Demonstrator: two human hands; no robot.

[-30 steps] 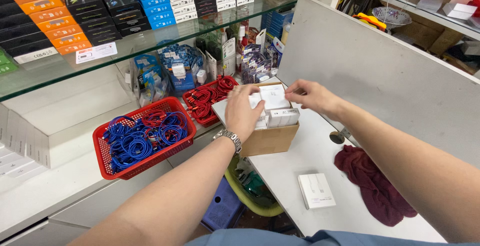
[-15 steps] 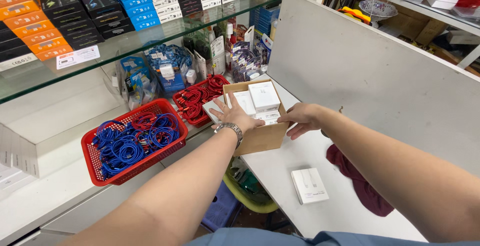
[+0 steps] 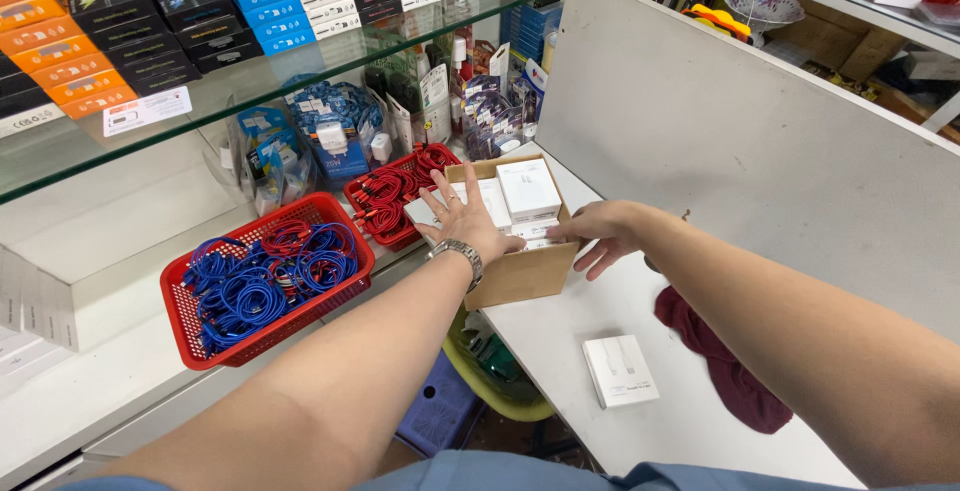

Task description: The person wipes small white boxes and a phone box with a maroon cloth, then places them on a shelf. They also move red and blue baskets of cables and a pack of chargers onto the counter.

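The head camera looks down at two bare arms reaching out over a white surface [image 3: 560,341]. The left hand [image 3: 462,213] lies flat on the small white boxes [image 3: 527,191] packed in a brown cardboard box [image 3: 520,273], and its fingers [image 3: 452,183] are spread apart and hold nothing. A silver watch [image 3: 461,251] sits on that wrist. The right hand [image 3: 600,231] rests at the near right corner of the cardboard box, with its fingers [image 3: 597,263] loosely apart and curled down; I cannot tell if they pinch anything. The cardboard box stands at the left edge of the surface, right under both hands. Just past the left fingers is a red basket of red cables [image 3: 395,196]. Further to the left of them sits a bigger red basket of blue cables [image 3: 262,276]. Near to the person, on the right fingers' side, one flat white box [image 3: 620,371] lies alone on the surface, and a dark red cloth [image 3: 725,361] lies beside it.
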